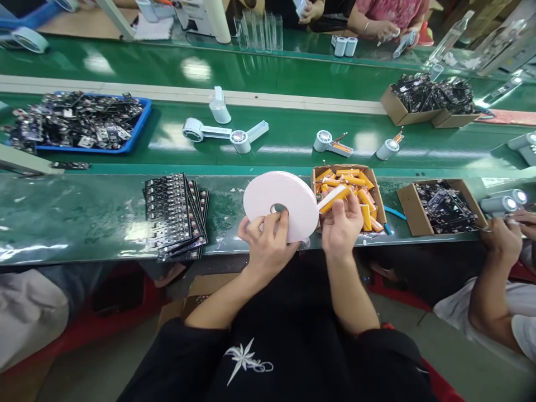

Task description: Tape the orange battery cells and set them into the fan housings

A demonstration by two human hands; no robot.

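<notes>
My left hand point(270, 240) is closed on a large roll of white tape point(268, 187), its fingers across the flat side near the centre hole. In my right hand point(343, 226) is an orange battery cell point(335, 205), pinched between thumb and fingers, with a white strip along its upper side. The cell's left end is close to the roll's right edge; whether they touch I cannot tell. Just behind my right hand stands a cardboard box point(380, 201) of similar orange battery cells point(341, 178).
Stacked circuit boards point(171, 212) lie at the left; a blue tray point(144, 120) of boards sits behind. On the green conveyor are pale-blue handheld fan housings point(240, 141). A cardboard box point(412, 215) of boards stands right, near a co-worker's hand point(502, 240).
</notes>
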